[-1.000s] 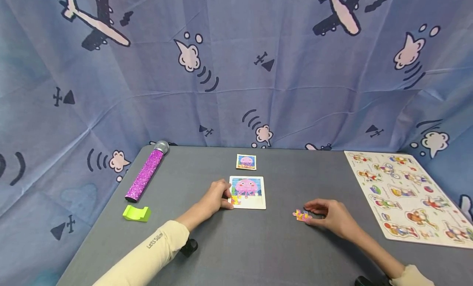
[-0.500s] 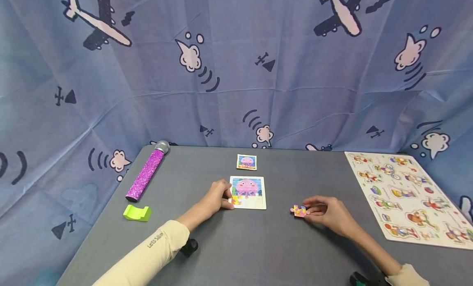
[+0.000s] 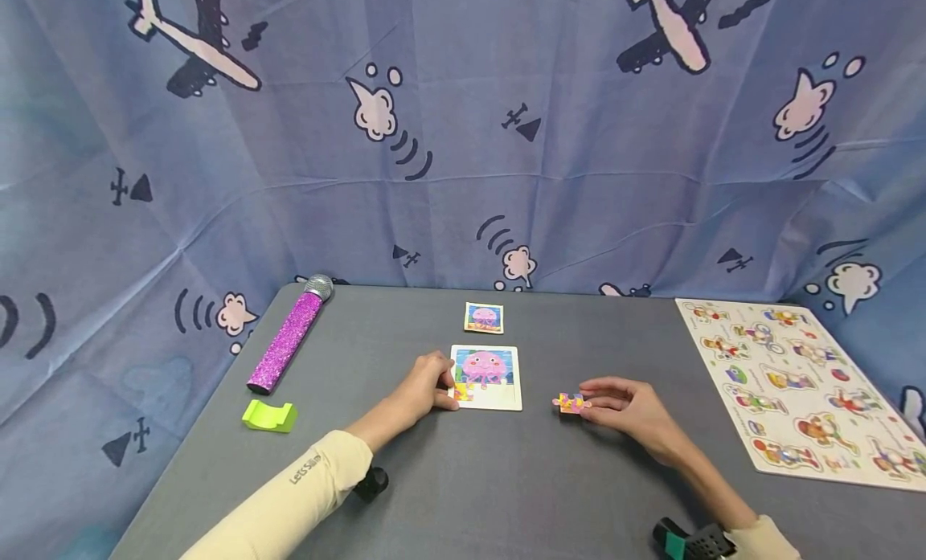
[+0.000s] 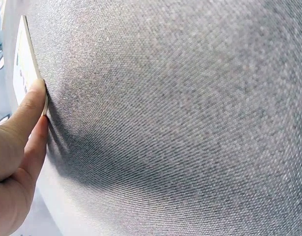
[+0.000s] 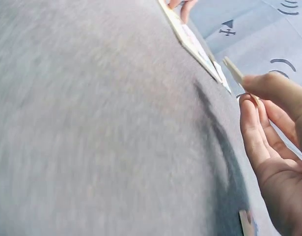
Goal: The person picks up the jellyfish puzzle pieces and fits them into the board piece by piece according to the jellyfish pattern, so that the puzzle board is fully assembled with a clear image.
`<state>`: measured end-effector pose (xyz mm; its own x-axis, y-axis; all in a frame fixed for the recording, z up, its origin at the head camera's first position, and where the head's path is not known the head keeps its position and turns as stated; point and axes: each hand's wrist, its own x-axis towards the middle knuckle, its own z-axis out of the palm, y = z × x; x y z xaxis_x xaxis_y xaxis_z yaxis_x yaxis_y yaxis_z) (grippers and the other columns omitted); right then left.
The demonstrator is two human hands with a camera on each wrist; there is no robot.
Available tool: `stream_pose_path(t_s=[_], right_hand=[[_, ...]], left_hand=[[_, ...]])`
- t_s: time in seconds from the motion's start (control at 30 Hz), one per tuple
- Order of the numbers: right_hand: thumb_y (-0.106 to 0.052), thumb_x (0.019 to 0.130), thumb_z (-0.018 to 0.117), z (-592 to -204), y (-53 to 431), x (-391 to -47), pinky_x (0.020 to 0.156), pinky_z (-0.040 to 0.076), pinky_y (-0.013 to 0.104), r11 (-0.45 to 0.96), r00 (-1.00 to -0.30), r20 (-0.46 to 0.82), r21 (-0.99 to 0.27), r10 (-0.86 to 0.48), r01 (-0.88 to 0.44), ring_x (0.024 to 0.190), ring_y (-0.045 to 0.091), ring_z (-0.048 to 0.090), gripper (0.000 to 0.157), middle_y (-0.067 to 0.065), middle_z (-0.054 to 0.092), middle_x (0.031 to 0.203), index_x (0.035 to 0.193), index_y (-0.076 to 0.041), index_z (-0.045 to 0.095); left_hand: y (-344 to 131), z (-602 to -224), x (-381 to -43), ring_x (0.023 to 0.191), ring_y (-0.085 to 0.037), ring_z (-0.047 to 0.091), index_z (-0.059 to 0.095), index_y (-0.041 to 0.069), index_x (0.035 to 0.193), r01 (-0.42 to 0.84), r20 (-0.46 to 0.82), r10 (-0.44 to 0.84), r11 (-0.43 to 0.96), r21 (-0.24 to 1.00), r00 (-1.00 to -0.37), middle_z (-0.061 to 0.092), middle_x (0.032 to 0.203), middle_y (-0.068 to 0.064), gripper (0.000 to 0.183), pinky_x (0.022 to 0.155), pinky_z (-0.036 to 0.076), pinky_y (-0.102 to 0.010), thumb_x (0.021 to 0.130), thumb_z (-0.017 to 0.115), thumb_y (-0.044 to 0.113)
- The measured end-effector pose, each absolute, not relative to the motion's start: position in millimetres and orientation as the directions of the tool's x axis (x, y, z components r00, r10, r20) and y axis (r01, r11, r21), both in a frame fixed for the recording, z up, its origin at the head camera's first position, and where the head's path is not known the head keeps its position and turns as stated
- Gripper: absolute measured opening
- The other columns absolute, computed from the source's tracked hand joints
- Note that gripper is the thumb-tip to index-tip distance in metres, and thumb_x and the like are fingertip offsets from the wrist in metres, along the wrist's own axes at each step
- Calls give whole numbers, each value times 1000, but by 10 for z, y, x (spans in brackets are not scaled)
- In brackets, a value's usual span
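Observation:
A white-framed jigsaw puzzle board lies mid-table, with a pink jellyfish picture filling its upper part and a yellow piece at its lower left. My left hand pinches the board's left edge; the left wrist view shows the fingertips on that edge of the board. To the board's right, my right hand pinches a pink and yellow puzzle piece at its right end. In the right wrist view the piece is held above the table between thumb and fingers, seen edge-on.
A small jellyfish picture card lies behind the board. At left are a purple glitter microphone and a lime-green curved block. A large picture board covers the right side. A patterned blue curtain hangs behind the table.
My right hand has lifted the puzzle piece and carried it left, nearer the puzzle board. My left hand stays at the board's left edge.

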<state>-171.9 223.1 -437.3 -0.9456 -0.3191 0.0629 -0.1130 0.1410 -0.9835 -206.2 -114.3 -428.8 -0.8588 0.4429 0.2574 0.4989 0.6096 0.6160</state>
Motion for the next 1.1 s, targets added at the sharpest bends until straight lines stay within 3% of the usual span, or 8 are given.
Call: stream_pose_path(t_s=[0.13,0.37,0.63,0.9,1.1], right_hand=[[5,80,72,-4400,2151,-1745,74,55,24,104,-940,73,-988,-332,-113,89,10,68,48,17,66,109,118,23,49],[5,79,73,-4427,1993,-1798,72,55,23,92,-943,61,-991,-327,-96,87,9,67,48,24,63,109,117,22,50],[2,78,75,-4462,1829,-1877,71,55,23,103,-945,40,-992,-326,-77,85,9,67,48,23,63,109,117,19,54],[2,77,75,-4471,1690,-1946,74,55,23,86,-936,26,-994,-351,-60,87,9,67,48,24,62,112,117,18,54],[3,77,75,-4498,1554,-1989,74,55,24,51,-929,29,-997,-368,-51,87,10,67,47,23,63,109,116,19,53]], left_hand=[[-1149,-4296,-2062,79,-27,58,60,-4,68,502,261,443,606,617,-857,53,73,-7,31,85,51,-39,58,89,2],[-1156,-4306,-2072,69,-20,52,61,-3,68,527,276,463,606,596,-843,53,72,-7,31,69,49,-27,58,89,4],[-1136,-4315,-2074,83,-29,60,60,-4,69,510,256,457,617,600,-852,57,78,-11,31,86,51,-42,60,89,4],[-1138,-4298,-2068,83,-30,60,61,-4,70,511,261,455,608,608,-852,56,77,-12,31,86,51,-42,60,89,4],[-1140,-4307,-2072,74,-25,57,61,-5,71,513,262,458,601,613,-850,54,75,-11,31,78,53,-37,59,88,1]])
